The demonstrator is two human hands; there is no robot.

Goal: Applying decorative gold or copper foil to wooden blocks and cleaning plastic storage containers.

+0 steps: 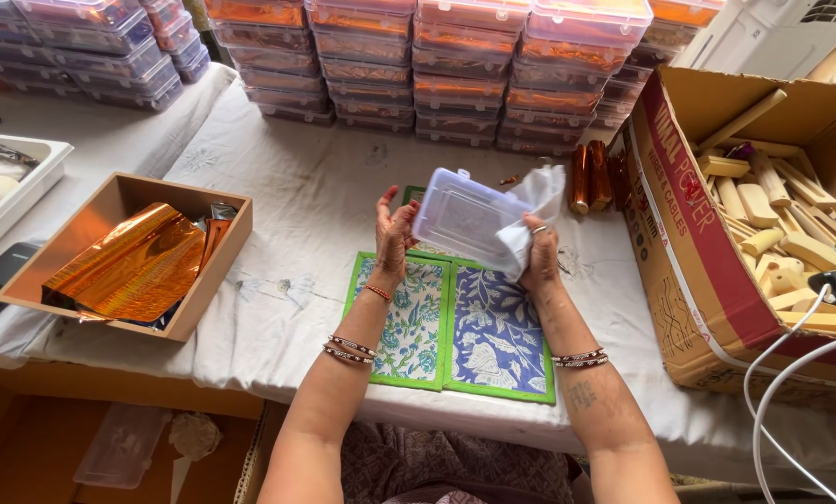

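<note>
My right hand (537,254) holds a clear plastic box (460,217) together with a white cloth (533,201), raised above the table. The cloth wraps the box's right end. My left hand (393,235) is just left of the box with fingers spread, holding nothing and not quite touching it. Below both hands lie two floral mats (455,327) with green borders, side by side on the white tablecloth (297,233).
A shallow wooden tray (222,271) of orange foil sheets sits at left. A cardboard box (689,271) of wooden pieces stands at right, with orange foil rolls (591,175) beside it. Stacks of filled clear boxes (455,75) line the back. White cables (782,383) hang at lower right.
</note>
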